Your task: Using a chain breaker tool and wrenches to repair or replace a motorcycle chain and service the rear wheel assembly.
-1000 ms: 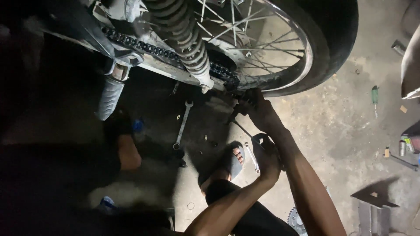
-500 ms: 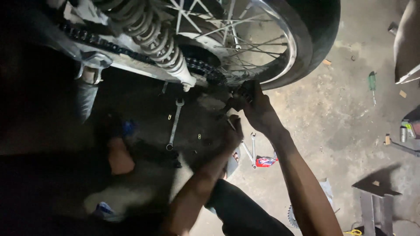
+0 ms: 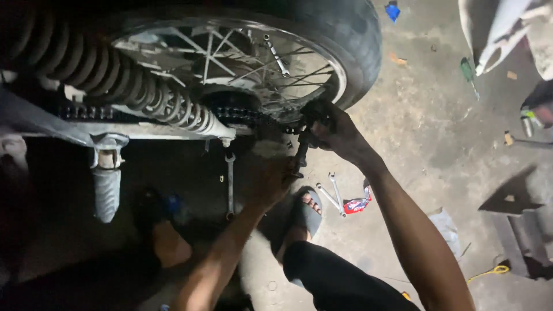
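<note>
A motorcycle's rear wheel (image 3: 345,63) with spokes, drive chain (image 3: 242,117) and a coiled shock spring (image 3: 144,92) fills the top of the view. My right hand (image 3: 337,135) is closed on a dark part at the chain's rear end, by the axle. My left hand (image 3: 271,178) is just below it, gripping a dark tool handle (image 3: 300,155) that points up toward the same spot. What exactly either hand holds is hard to tell in the shadow.
A long spanner (image 3: 230,184) lies on the concrete floor under the swingarm. Two small spanners (image 3: 333,196) and a red wrapper (image 3: 356,204) lie beside my sandalled foot (image 3: 302,216). A green screwdriver (image 3: 468,72) lies far right. A footpeg (image 3: 106,184) hangs at left.
My left hand has come up from the spanners on the floor to the chain and axle area, under my right hand. The view has shifted so the wheel sits more to the centre.
</note>
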